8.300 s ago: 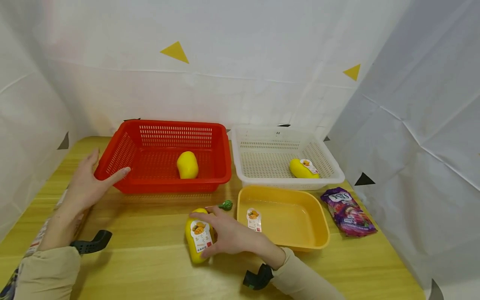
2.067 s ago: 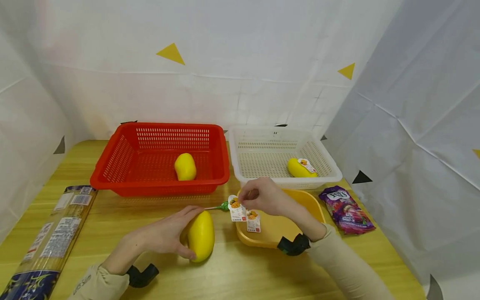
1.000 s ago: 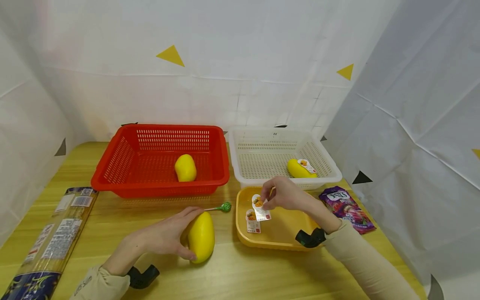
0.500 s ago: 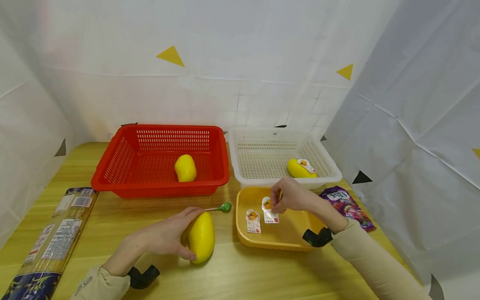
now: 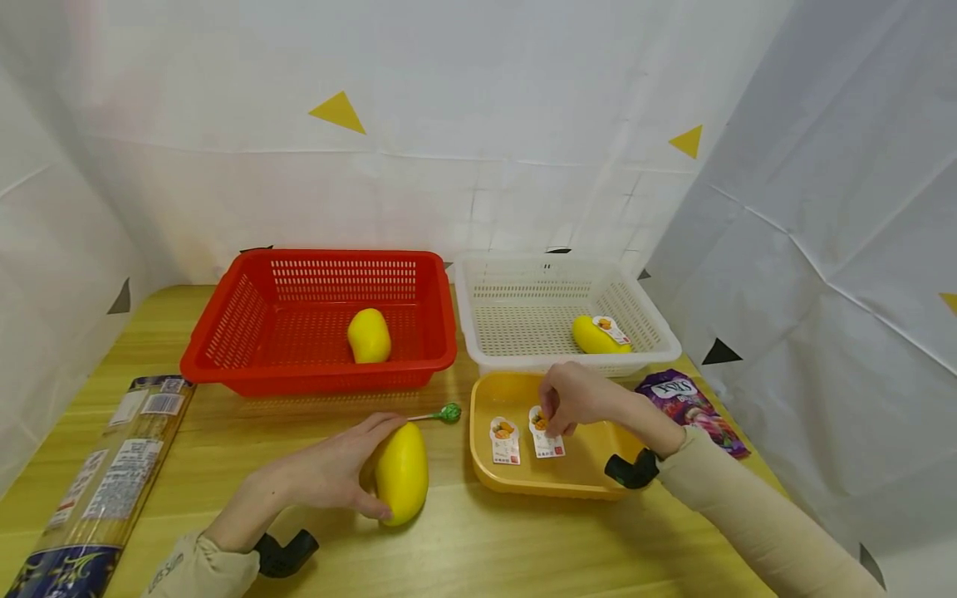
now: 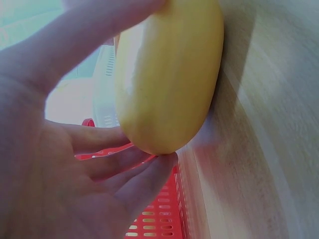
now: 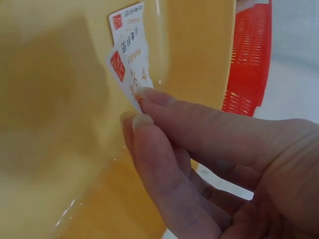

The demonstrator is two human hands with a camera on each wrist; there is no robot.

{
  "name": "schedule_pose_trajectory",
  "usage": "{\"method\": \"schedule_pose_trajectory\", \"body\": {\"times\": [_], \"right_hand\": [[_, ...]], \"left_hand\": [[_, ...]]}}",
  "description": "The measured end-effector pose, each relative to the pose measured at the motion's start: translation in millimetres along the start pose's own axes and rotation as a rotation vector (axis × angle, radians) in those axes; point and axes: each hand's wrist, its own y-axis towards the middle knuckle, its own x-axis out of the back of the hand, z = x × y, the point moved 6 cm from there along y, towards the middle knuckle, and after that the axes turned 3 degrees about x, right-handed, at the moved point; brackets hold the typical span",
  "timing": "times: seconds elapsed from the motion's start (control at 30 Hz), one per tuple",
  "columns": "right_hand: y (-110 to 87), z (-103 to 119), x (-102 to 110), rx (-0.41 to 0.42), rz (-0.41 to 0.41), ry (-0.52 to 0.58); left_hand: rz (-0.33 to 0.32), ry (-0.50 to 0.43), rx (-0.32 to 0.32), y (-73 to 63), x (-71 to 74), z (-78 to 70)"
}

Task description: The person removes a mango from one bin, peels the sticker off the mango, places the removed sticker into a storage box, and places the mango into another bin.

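Note:
My left hand (image 5: 321,469) grips a yellow mango (image 5: 402,473) standing lengthwise on the table, thumb at its near end and fingers at its far end. The mango's visible side is bare, also in the left wrist view. My right hand (image 5: 586,399) reaches into a yellow plastic tray (image 5: 478,432). Between thumb and forefinger it pinches a white mango label sticker (image 7: 130,74), held low over the tray's floor. A second mango label (image 5: 505,442) lies in the tray, to the left of the pinched one.
Behind stand a red basket (image 5: 247,372) holding a bare mango (image 5: 370,336) and a white basket (image 5: 478,324) holding a labelled mango (image 5: 591,335). A green lollipop (image 5: 450,413) lies between. Noodle pack (image 5: 123,473) at left, purple candy bag (image 5: 691,407) at right.
The left hand went from the red basket to the mango, whose label is off its visible side. The right hand carried the label rightward from the tray's left rim, then lowered it inside.

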Motion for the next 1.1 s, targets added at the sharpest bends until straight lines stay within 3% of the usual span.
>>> {"method": "schedule_pose_trajectory", "body": {"times": [0.37, 1.1], "right_hand": [[10.1, -6.6, -14.9, -0.003, 0.083, 0.038], [20.8, -18.3, -30.0, -0.054, 0.126, -0.042]], "left_hand": [[-0.007, -0.001, -0.002, -0.9, 0.2, 0.3], [-0.004, -0.006, 0.003, -0.7, -0.5, 0.9]]}}
